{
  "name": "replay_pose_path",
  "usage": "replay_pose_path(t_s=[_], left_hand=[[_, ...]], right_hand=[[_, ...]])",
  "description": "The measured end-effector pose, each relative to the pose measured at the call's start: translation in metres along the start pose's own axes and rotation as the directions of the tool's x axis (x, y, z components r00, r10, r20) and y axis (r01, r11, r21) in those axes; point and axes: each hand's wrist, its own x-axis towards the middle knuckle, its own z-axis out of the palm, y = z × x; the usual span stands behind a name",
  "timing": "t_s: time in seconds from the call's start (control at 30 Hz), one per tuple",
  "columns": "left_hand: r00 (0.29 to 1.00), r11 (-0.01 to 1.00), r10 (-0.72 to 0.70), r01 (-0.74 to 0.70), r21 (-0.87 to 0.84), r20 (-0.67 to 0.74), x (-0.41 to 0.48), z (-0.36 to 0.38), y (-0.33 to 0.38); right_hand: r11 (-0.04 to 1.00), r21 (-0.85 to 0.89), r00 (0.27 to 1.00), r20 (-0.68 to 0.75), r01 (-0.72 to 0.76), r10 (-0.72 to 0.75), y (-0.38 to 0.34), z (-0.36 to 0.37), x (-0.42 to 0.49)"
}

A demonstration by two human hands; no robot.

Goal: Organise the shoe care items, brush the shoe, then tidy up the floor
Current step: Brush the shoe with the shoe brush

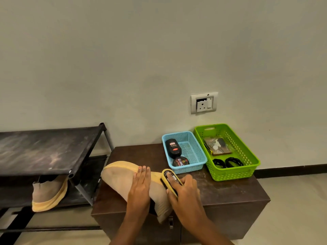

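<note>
A beige shoe (118, 179) with a yellow sole lies on its side on the dark brown cabinet (230, 193). My left hand (139, 188) rests flat on the shoe with straight fingers. My right hand (184, 191) grips a yellow shoe brush (170, 179), its bristles against the shoe near the ankle. A blue basket (194, 152) behind holds a black polish bottle (173, 147) and a round polish tin (180, 162). A green basket (247, 167) to its right holds a small packet (216, 145) and coiled black laces (227, 162).
A dark metal shoe rack (47, 149) stands at the left, with the matching beige shoe (48, 195) on its lower shelf. A wall socket (204, 102) sits above the baskets. Pale floor tile (297, 209) lies to the right of the cabinet.
</note>
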Motion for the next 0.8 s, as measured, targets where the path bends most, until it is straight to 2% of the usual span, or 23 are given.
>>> replay_pose_path(t_s=[0.13,0.23,0.33,0.4,0.5,0.53,0.57,0.63,0.7,0.8], left_hand=[[0.99,0.987,-0.133,0.127,-0.099,-0.055,0.0,0.004,0.005],[0.981,0.973,-0.145,0.117,-0.199,-0.13,0.0,0.005,0.006],[0.965,0.954,-0.212,0.171,-0.248,-0.153,0.002,-0.001,0.01],[0.964,0.965,-0.178,0.132,-0.229,-0.198,0.005,0.002,0.01],[0.939,0.949,-0.156,0.057,-0.31,-0.306,0.011,-0.004,0.005],[0.929,0.946,-0.153,0.039,-0.321,-0.337,0.012,-0.009,0.005],[0.923,0.948,-0.138,0.019,-0.318,-0.358,0.012,-0.013,0.007],[0.92,0.951,-0.09,-0.035,-0.308,-0.381,0.013,-0.02,0.015],[0.91,0.964,0.009,-0.118,-0.239,-0.415,0.016,-0.021,0.019],[0.873,0.972,0.186,-0.232,-0.047,-0.451,0.021,-0.024,-0.002]], right_hand=[[0.998,0.055,0.999,-0.012,0.033,-0.033,-0.024,0.01,-0.013],[0.993,0.098,0.998,0.016,0.058,-0.06,-0.026,0.002,-0.01],[0.988,0.147,0.995,-0.085,-0.045,0.058,-0.006,-0.004,0.008],[0.977,0.212,0.993,-0.098,-0.039,0.061,-0.014,-0.01,0.007],[0.968,0.199,0.985,-0.105,0.155,-0.136,-0.039,-0.021,-0.004],[0.967,0.177,0.978,-0.128,0.183,-0.162,-0.039,-0.025,0.0],[0.973,0.16,0.978,-0.156,0.163,-0.138,-0.034,-0.028,0.008],[0.983,0.18,0.983,-0.182,0.02,0.013,-0.018,-0.031,0.025],[0.97,0.226,0.983,-0.141,-0.087,0.121,-0.016,-0.036,0.027],[0.961,0.275,1.0,-0.023,0.006,0.0,-0.043,-0.046,0.014]])
